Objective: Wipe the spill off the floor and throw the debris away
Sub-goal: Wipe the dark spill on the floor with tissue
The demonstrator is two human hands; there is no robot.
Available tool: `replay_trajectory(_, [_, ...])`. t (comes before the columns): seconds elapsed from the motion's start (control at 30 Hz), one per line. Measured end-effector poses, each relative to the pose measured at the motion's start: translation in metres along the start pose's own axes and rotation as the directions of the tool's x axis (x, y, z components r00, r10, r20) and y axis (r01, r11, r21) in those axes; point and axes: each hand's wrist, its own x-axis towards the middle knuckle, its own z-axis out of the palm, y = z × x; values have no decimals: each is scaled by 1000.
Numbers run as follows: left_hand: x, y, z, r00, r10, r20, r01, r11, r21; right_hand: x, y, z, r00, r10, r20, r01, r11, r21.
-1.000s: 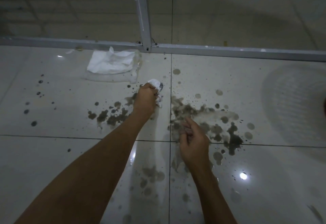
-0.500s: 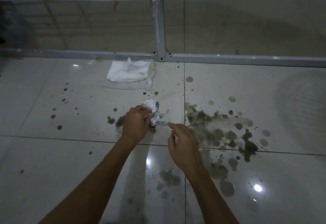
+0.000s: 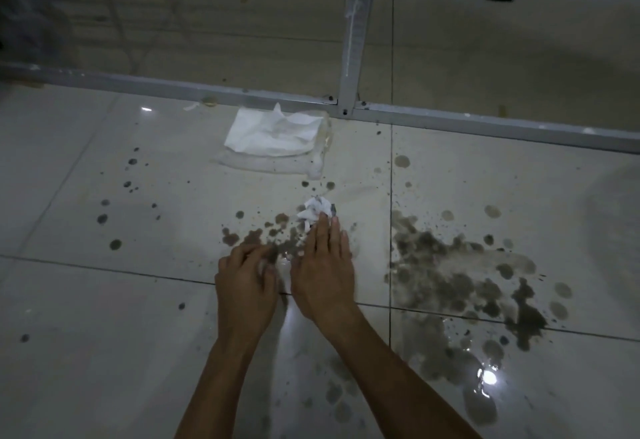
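Wiping stage: early, by my reading. The right hand point(image 3: 323, 276) lies flat with straight fingers, its fingertips point(image 3: 325, 222) touching the near edge of a crumpled tissue wad point(image 3: 316, 211) on the floor point(image 3: 104, 352).
Left hand: the left hand point(image 3: 246, 286) sits just beside the right one with its fingers curled under. The blur there keeps me from telling whether it grips anything.
Spill: the large dark patch point(image 3: 460, 276) spreads off the outer side of the right hand and looks unwiped. A band of smaller blots point(image 3: 256, 236) lies just beyond the left hand's knuckles, and scattered drops point(image 3: 116, 244) sit farther out past its outer side.
Done so far: little of the floor shows as cleaned. The wad is greyed in places, which suggests it has soaked up some of the spill.
Remaining: most of the wiping, then gathering the wad and throwing it away. No bin is in view.
Supplies: a stack of clean white tissues point(image 3: 273, 135) in a clear wrapper lies ahead of both hands, close to a metal frame rail point(image 3: 485, 124).
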Motion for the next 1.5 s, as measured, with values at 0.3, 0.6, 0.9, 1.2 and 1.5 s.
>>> replay_trajectory(0.3, [14, -13, -4, 1000, -7, -4, 7, 1000, -25, 51, 8, -14, 996, 80, -24, -79, 996, 42])
replay_trajectory(0.6, [21, -26, -23, 996, -67, -66, 61, 994, -88, 76, -26, -13, 986, -161, 52, 160, 987, 31])
replay_trajectory(0.9, [18, -35, -42, 985, -128, -114, 117, 988, -98, 41, -66, 1, 886, -428, 180, 425, 903, 59])
replay_trajectory(1.2, [16, -28, -28, 994, -106, 16, 107, 988, -110, 33, -44, -34, 943, -324, -74, 315, 802, 507])
replay_trajectory(1.5, [24, -24, 4, 980, -194, -49, 192, 981, -39, 24, -24, -49, 933, -248, -261, 350, 798, 490])
